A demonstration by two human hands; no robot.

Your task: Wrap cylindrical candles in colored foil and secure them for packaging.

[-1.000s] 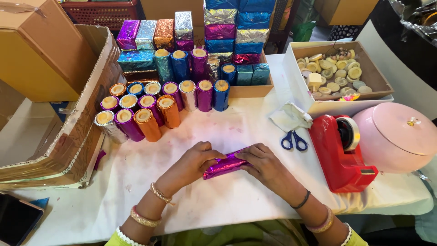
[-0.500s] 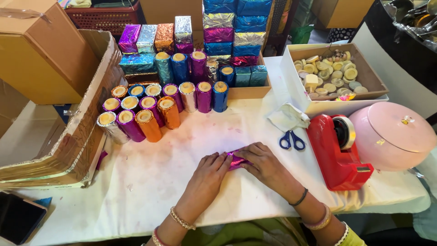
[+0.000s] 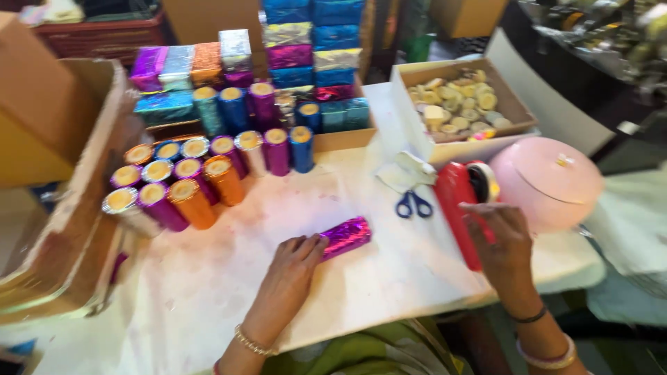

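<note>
A short roll wrapped in shiny magenta foil point(image 3: 346, 237) lies on the white table point(image 3: 222, 292). My left hand point(image 3: 292, 267) rests on the table with its fingertips on the roll's left end. My right hand point(image 3: 501, 243) is off to the right, over the red tape dispenser point(image 3: 460, 208), fingers reaching toward its tape roll. Whether it grips anything is blurred.
Several foil-wrapped rolls point(image 3: 187, 184) in purple, orange, blue and silver stand at the back left, with stacked foil packets point(image 3: 313, 48) behind. Blue-handled scissors point(image 3: 413, 203), a pink round lidded container point(image 3: 552, 180), a cardboard tray of pale discs point(image 3: 462, 104) and cardboard boxes point(image 3: 62, 208) surround the work area.
My right hand left the magenta roll and moved right to the red tape dispenser. My left hand stayed on the roll. The camera view shifted slightly.
</note>
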